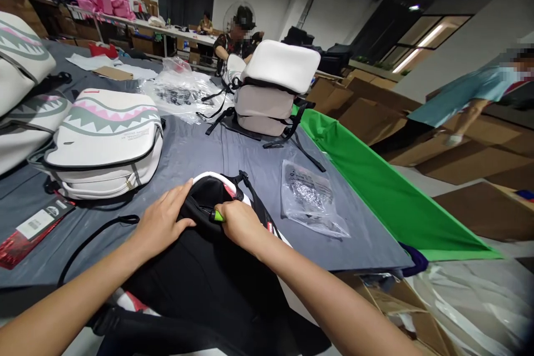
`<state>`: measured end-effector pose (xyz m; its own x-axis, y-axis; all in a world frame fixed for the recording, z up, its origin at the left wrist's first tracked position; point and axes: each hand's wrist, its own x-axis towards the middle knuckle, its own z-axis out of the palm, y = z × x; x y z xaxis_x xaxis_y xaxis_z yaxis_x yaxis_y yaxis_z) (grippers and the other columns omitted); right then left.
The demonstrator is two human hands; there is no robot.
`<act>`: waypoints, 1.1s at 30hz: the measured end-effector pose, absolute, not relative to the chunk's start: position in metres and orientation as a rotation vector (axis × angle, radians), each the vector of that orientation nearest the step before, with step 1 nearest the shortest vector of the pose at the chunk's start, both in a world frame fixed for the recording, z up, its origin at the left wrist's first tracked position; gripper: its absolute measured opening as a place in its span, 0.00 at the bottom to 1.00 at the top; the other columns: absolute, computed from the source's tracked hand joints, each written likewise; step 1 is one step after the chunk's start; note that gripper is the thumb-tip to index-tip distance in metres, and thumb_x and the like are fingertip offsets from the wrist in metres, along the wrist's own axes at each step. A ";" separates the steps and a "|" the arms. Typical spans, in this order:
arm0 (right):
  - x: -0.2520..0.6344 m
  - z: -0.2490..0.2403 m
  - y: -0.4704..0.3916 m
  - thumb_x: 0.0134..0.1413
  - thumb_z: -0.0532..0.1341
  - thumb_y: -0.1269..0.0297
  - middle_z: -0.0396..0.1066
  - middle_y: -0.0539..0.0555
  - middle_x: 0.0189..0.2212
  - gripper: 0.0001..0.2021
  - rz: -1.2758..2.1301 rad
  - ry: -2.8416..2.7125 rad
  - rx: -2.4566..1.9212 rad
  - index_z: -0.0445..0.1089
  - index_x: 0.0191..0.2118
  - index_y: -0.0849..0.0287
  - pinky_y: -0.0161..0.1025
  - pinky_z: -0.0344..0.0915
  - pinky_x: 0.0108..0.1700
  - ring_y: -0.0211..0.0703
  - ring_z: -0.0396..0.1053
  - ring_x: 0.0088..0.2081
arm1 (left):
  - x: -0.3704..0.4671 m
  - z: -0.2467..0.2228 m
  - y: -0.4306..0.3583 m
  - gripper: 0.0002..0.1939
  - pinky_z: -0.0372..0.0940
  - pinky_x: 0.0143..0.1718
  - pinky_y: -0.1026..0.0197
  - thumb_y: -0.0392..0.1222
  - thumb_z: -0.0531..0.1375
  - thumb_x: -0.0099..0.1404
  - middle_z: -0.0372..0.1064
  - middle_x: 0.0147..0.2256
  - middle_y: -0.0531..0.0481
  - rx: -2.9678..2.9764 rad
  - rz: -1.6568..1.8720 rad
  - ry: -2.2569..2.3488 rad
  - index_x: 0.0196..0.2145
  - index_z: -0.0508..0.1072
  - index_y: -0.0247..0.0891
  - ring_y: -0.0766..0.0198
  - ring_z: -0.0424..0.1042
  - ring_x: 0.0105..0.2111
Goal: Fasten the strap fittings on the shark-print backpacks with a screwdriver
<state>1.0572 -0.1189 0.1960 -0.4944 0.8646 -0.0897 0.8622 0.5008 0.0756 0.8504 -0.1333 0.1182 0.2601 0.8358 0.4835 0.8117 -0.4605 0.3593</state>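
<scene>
A black backpack (217, 283) with white and red trim lies in front of me at the table's near edge, its top opening facing away. My left hand (164, 219) grips the left rim of that opening, fingers on the outer side and thumb over the near edge. At the right of the opening, my right hand (242, 225) is closed around a small tool with a green handle (217, 216). The tool's far end goes into the dark opening, where I cannot make out its tip. Black straps (250, 186) stick out behind the bag.
White backpacks with a shark-teeth print (108, 128) stand at left beside a red tag (33, 231). Stacked pale backpacks (271, 89) stand farther back. A clear plastic bag (311, 197) lies at right, near green cloth (375, 194). Cardboard boxes and other people are beyond.
</scene>
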 end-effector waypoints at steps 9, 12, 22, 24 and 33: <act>1.054 0.209 -0.126 0.54 0.55 0.79 0.77 0.56 0.35 0.14 0.191 2.594 1.404 0.74 0.39 0.58 0.38 0.52 0.31 0.45 0.74 0.34 | 0.851 0.113 -0.133 0.46 0.65 0.57 0.49 0.44 0.62 0.64 0.58 0.63 0.42 2.453 1.056 1.573 0.70 0.37 0.47 0.50 0.61 0.62; 1.043 0.212 -0.127 0.56 0.55 0.78 0.76 0.56 0.39 0.17 0.182 2.746 1.494 0.72 0.47 0.56 0.36 0.55 0.33 0.45 0.74 0.37 | 0.851 0.114 -0.134 0.47 0.64 0.58 0.49 0.44 0.62 0.64 0.58 0.63 0.43 2.458 1.079 1.532 0.70 0.37 0.48 0.51 0.61 0.62; 1.012 0.217 -0.098 0.49 0.59 0.77 0.64 0.45 0.22 0.06 -0.380 2.849 1.475 0.68 0.27 0.60 0.32 0.48 0.27 0.34 0.60 0.26 | 0.846 0.114 -0.137 0.45 0.65 0.57 0.47 0.42 0.61 0.64 0.60 0.62 0.43 2.458 1.103 1.501 0.70 0.40 0.49 0.50 0.62 0.61; 1.012 0.216 -0.098 0.53 0.60 0.72 0.60 0.44 0.20 0.06 -0.477 2.818 1.626 0.67 0.26 0.59 0.32 0.48 0.27 0.34 0.58 0.24 | 0.846 0.113 -0.137 0.44 0.65 0.57 0.46 0.44 0.61 0.65 0.61 0.62 0.42 2.462 1.119 1.497 0.70 0.40 0.48 0.50 0.63 0.61; 1.000 0.215 -0.099 0.49 0.59 0.73 0.57 0.43 0.14 0.08 -0.578 2.639 1.905 0.61 0.23 0.57 0.31 0.48 0.23 0.33 0.60 0.17 | 0.848 0.111 -0.133 0.45 0.64 0.59 0.45 0.42 0.63 0.63 0.58 0.63 0.40 2.491 1.112 1.505 0.70 0.41 0.46 0.48 0.62 0.61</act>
